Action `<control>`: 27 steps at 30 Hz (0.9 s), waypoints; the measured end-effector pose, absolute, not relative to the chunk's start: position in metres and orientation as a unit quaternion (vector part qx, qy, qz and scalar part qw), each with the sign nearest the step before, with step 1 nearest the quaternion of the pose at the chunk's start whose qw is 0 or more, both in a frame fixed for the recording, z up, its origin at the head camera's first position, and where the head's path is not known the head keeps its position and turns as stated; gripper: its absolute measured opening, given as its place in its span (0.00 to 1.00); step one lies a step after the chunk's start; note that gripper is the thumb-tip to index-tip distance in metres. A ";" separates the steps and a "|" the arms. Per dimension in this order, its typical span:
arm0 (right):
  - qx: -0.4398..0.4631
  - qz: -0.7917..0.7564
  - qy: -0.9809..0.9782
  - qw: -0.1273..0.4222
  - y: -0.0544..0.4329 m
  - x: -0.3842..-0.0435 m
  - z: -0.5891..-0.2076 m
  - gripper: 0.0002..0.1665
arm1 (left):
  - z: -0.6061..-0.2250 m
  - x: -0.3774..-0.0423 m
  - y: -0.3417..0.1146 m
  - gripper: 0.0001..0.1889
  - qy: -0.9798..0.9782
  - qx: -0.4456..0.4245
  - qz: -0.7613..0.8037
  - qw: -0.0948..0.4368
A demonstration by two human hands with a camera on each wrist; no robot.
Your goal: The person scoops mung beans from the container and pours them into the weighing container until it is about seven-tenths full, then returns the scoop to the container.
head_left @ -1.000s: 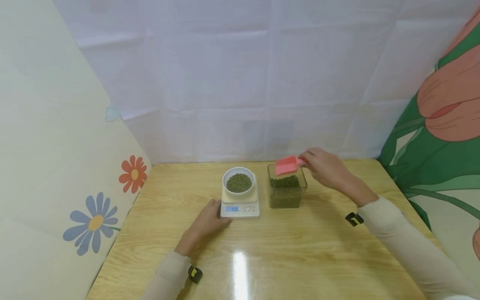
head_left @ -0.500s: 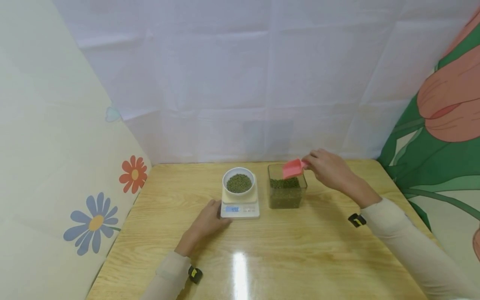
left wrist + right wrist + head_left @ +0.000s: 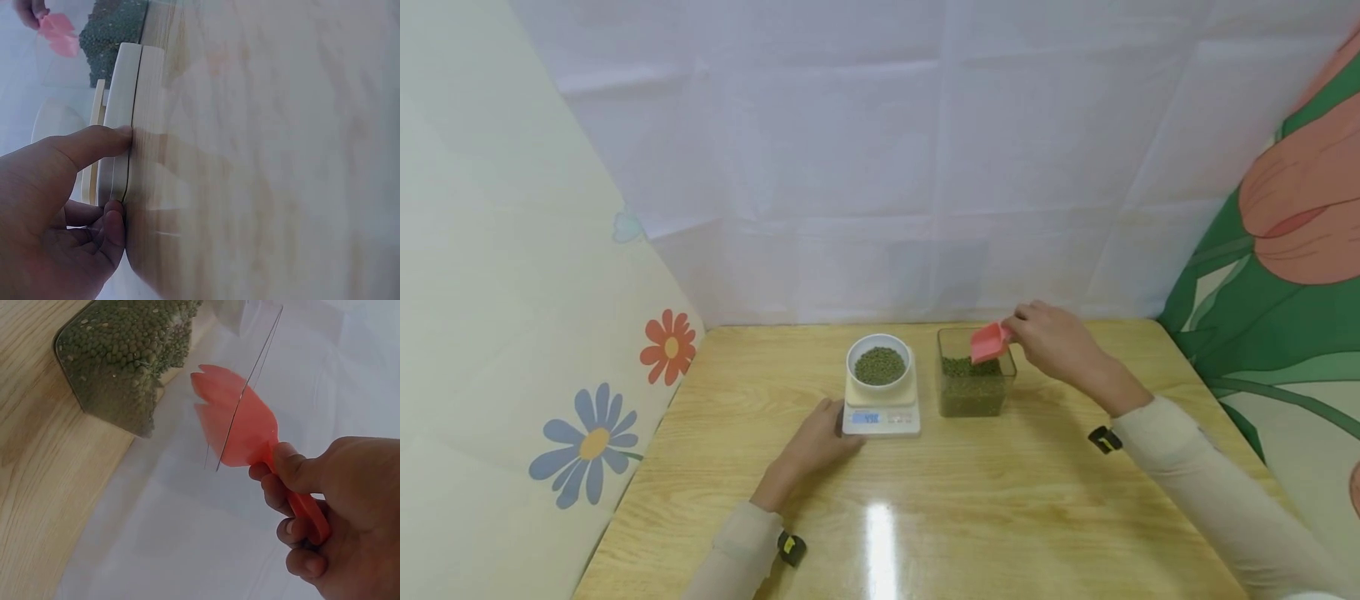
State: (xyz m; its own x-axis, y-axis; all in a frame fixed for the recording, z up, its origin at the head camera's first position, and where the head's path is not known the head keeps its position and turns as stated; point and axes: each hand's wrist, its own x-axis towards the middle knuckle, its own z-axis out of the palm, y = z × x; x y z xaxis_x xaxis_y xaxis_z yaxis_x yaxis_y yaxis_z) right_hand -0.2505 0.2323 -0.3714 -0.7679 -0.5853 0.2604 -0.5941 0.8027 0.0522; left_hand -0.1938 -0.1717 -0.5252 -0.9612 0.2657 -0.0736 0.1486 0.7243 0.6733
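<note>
My left hand (image 3: 818,435) grips the near-left corner of a white digital kitchen scale (image 3: 904,420); in the left wrist view its thumb lies on the scale's front side, with the fingers curled at the adjoining side. On the scale stands a white bowl (image 3: 880,341) of mung beans (image 3: 880,367). A clear square container (image 3: 972,403), partly filled with the same green beans, stands to the right. My right hand (image 3: 350,506) holds a pink scoop (image 3: 234,419) by its handle. The scoop's blade tilts down inside the container's rim, its tip close over the beans.
The wood-grain table (image 3: 1000,508) runs back to a white cloth backdrop (image 3: 820,167). Flower-patterned panels (image 3: 591,446) flank it on both sides. The scale and container stand a small gap apart near the back edge.
The scoop has moved right and down, from above the container's left part to low inside its right part, tilting further downward. The left hand, scale and bowl have stayed in place.
</note>
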 end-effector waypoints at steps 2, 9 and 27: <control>0.315 0.009 -0.939 0.134 0.230 -0.250 -0.371 0.10 | -0.525 -0.194 -0.171 0.36 0.925 0.114 0.354 0.081; 0.306 -0.016 -0.945 0.119 0.221 -0.251 -0.374 0.09 | -0.525 -0.194 -0.172 0.37 0.923 0.112 0.359 0.080; 0.313 -0.041 -0.943 0.100 0.208 -0.254 -0.387 0.14 | -0.524 -0.194 -0.171 0.37 0.923 0.108 0.359 0.081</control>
